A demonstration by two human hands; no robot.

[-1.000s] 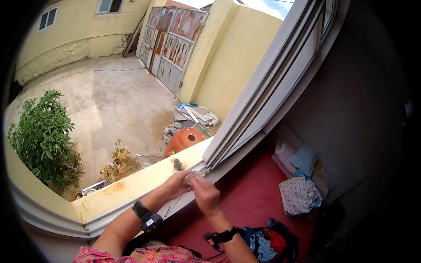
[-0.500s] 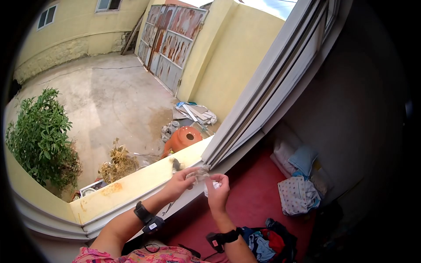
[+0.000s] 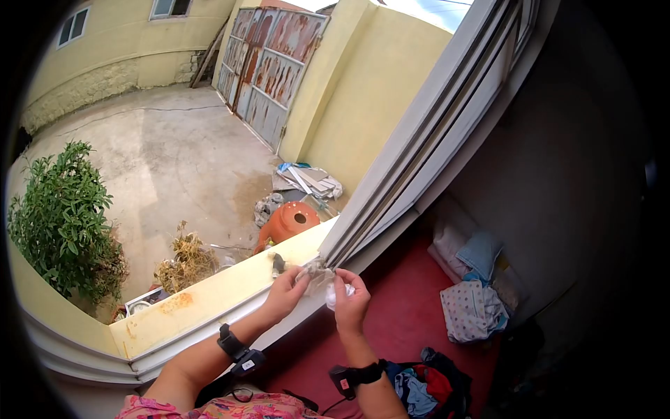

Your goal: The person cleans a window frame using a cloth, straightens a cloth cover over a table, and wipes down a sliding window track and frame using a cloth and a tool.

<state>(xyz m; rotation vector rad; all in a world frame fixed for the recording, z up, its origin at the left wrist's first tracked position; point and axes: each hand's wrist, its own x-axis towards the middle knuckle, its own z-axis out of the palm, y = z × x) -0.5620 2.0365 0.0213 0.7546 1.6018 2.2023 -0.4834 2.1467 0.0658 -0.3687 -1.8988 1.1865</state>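
Note:
Between my hands, at the corner of the window track, is a thin, crumpled, greyish tissue [image 3: 319,279], with dark smudges near its top. My left hand [image 3: 285,292] pinches its left edge between thumb and fingers. On the other side, my right hand [image 3: 351,302] grips the tissue's right edge with bent fingers, and a whiter crumpled wad [image 3: 335,297] shows against its palm. Just left of my fingers, a small dark-and-pale object [image 3: 278,264] rests on the yellow outer sill [image 3: 209,300]; I cannot make out its kind.
The white window frame [image 3: 412,150] rises on the right. Indoors lie folded bedding [image 3: 474,307] and a clothes pile [image 3: 426,387] on a red surface [image 3: 398,300]. Outside are an orange pot [image 3: 287,220], dry plants [image 3: 187,257], a green bush [image 3: 63,216] and a rusty gate [image 3: 276,70].
The tissue now hangs more spread out between my hands. My left fingers have closed in from a more extended pose, and the right hand has shifted slightly rightward.

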